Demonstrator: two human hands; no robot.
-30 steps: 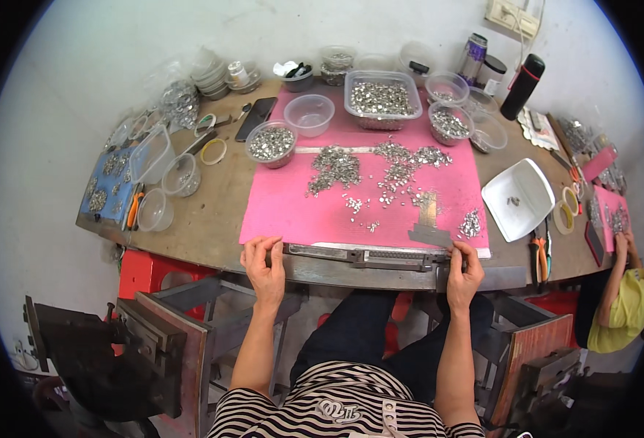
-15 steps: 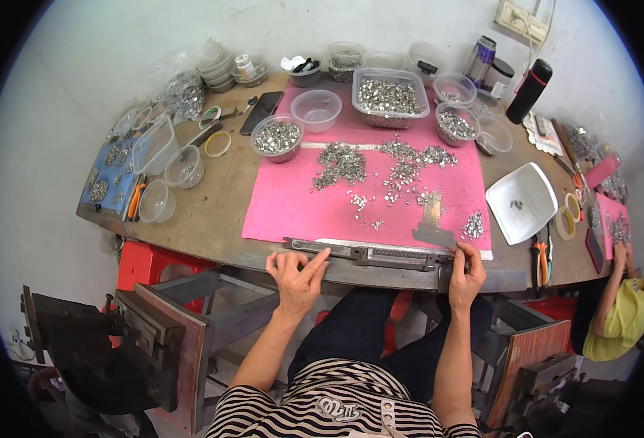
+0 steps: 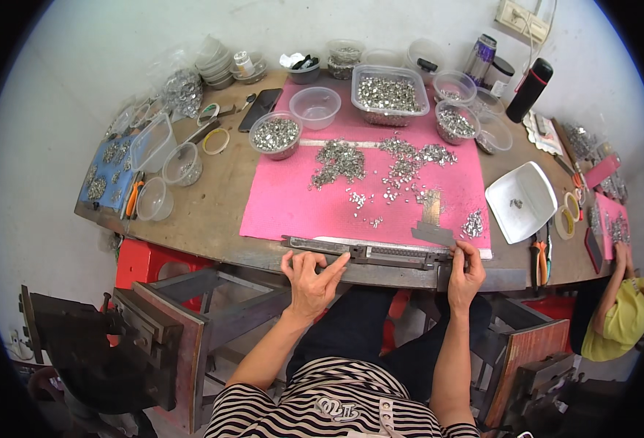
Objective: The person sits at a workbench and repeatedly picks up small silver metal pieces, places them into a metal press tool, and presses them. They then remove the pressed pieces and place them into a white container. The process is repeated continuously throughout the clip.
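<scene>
A long, narrow dark metal bar (image 3: pixel 399 257) with a slotted, ribbed channel lies along the front edge of the table. My left hand (image 3: pixel 313 283) is over the bar's left half, index finger stretched along it with the tip touching near the middle. Its other fingers are spread and bent. At the bar's right end, my right hand (image 3: pixel 466 277) pinches it between thumb and fingers. Just beyond lies a flat grey metal plate (image 3: pixel 433 234) on the pink mat (image 3: pixel 285 208). Small silvery metal pieces (image 3: pixel 339 162) are heaped and scattered across the mat.
Tubs of metal pieces, among them a rectangular clear tub (image 3: pixel 388 109), stand at the back. A white tray (image 3: pixel 519 201) and orange-handled pliers (image 3: pixel 539 263) are on the right. At left are empty clear cups (image 3: pixel 155 199) and a blue mat (image 3: pixel 103 191). A co-worker (image 3: pixel 621 321) sits far right.
My left hand has slid right along the bar, its index fingertip now nearer the bar's middle. My right hand stays at the right end, and the bar has barely moved.
</scene>
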